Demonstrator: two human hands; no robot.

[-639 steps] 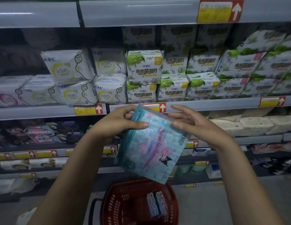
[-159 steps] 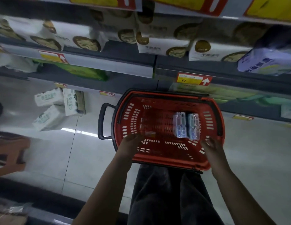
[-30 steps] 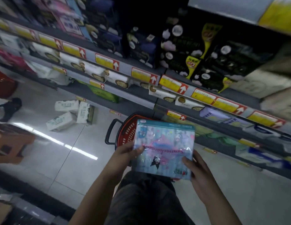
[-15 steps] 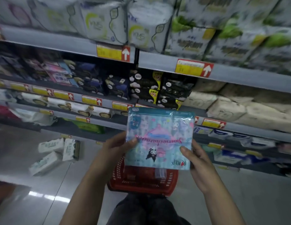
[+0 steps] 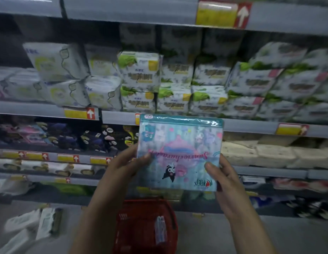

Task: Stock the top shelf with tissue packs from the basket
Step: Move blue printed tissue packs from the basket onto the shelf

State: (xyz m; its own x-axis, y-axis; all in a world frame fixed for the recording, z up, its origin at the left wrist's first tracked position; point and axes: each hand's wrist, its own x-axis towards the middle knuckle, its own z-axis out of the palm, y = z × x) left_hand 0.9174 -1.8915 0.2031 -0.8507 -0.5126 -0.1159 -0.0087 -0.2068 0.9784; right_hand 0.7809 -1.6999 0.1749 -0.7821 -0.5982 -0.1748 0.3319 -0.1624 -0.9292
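Observation:
A flat teal and pink tissue pack (image 5: pixel 179 153) with cartoon figures is held upside down in front of me. My left hand (image 5: pixel 123 165) grips its left edge and my right hand (image 5: pixel 225 178) grips its lower right corner. Below them the red basket (image 5: pixel 137 228) stands on the floor with a small clear-wrapped pack (image 5: pixel 160 230) inside. The top shelf (image 5: pixel 141 11) shows at the upper edge as a grey rail; what lies on it is hidden.
The shelf under the top rail is packed with white and green packs (image 5: pixel 139 77). Lower shelves hold dark packs (image 5: pixel 97 136) and pale rolls (image 5: pixel 269 153). Loose white packs (image 5: pixel 40 222) lie on the floor at the lower left.
My view has tilted up from the floor to the upper shelves. Both hands have raised the tissue pack higher, away from the basket.

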